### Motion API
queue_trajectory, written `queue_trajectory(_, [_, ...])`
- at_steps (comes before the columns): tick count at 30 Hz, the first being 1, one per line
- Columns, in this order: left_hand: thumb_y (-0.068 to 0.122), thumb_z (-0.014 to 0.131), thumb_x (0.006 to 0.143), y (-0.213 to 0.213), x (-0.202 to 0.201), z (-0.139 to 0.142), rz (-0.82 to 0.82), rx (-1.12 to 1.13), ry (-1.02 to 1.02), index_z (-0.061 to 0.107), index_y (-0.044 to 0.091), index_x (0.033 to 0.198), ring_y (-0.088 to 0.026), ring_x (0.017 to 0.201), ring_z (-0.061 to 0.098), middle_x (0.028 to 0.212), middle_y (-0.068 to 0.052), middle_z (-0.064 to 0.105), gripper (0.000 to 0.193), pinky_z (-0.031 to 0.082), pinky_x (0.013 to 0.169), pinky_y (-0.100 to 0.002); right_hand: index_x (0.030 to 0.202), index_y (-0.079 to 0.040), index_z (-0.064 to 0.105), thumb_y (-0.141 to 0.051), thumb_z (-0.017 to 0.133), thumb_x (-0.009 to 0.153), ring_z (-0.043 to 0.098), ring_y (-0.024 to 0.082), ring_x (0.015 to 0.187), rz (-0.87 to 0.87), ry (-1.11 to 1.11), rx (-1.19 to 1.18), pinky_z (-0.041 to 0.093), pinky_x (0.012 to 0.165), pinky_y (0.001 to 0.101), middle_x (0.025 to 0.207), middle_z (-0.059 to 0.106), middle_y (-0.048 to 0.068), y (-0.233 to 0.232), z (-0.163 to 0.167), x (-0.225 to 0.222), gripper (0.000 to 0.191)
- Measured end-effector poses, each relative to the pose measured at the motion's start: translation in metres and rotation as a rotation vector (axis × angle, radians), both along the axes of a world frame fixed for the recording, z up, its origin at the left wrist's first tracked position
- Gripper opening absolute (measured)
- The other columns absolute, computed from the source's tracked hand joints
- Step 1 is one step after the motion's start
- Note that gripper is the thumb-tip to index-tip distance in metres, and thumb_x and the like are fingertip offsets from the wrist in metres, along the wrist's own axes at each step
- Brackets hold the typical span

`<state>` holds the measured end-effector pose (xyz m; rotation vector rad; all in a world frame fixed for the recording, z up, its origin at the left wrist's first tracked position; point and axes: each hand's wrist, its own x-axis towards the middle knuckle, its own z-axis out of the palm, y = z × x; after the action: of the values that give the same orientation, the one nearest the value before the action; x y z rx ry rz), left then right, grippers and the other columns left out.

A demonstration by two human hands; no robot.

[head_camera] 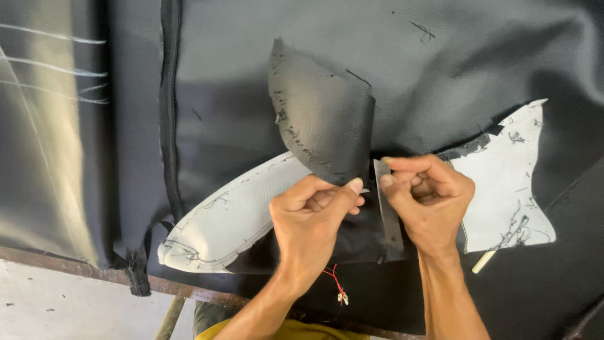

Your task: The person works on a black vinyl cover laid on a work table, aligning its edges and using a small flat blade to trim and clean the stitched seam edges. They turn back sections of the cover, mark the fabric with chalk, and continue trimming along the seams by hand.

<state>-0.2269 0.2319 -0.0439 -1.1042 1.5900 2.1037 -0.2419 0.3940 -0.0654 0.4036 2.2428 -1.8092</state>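
Surface: black leatherette sheet [440,63] covered the table.
Left hand [311,217]: pinched the black flap [321,119].
Right hand [428,201]: gripped a metal blade [389,217].

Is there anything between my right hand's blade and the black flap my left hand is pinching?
Nothing visible. The right hand holds the flat metal blade right beside the black leather flap, whose lower edge the left hand pinches. Only a narrow gap over the dark panel separates blade and flap.

I see a black leather-like flap [321,119] with a pebbled, faintly glossy grain; its white backing [233,217] looks matt and fuzzy with loose threads. The thin blade [388,208] is dull grey metal. The desk [56,302] edge looks rough, worn.
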Motion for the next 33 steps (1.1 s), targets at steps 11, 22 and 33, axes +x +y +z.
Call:
queue_trajectory(11, [0.005,0.080,0.085,-0.012,0.002,0.008,0.012,-0.072,0.023,0.068,-0.003,0.073,-0.012,0.061,0.073,0.071,-0.012,0.078,0.019,0.058,0.058,-0.023,0.108,0.008,0.071,0.013,0.072,0.090,0.057,0.001,0.067,0.004,0.008,-0.045,0.043,0.060,0.0168,0.080,0.069,0.001,-0.006,0.000,0.000,0.019])
queue_trajectory(22, [0.003,0.079,0.086,-0.014,0.006,0.002,0.039,-0.014,0.047,0.067,-0.002,0.074,-0.011,0.062,0.072,0.071,-0.014,0.077,0.017,0.057,0.058,-0.022,0.105,0.006,0.073,0.013,0.074,0.086,0.049,-0.001,0.061,0.107,0.026,-0.036,0.034,0.054,0.0165,0.074,0.064,-0.001,-0.004,0.000,0.002,0.020])
queue_trajectory(33, [0.001,0.079,0.086,-0.036,0.013,0.008,0.059,-0.112,0.056,0.067,-0.003,0.079,-0.012,0.065,0.075,0.071,-0.010,0.076,0.014,0.061,0.062,-0.024,0.115,0.006,0.072,0.010,0.074,0.092,0.058,0.003,0.070,0.007,0.010,-0.072,0.045,0.066,0.0173,0.085,0.070,0.003,-0.005,-0.001,0.005,0.023])
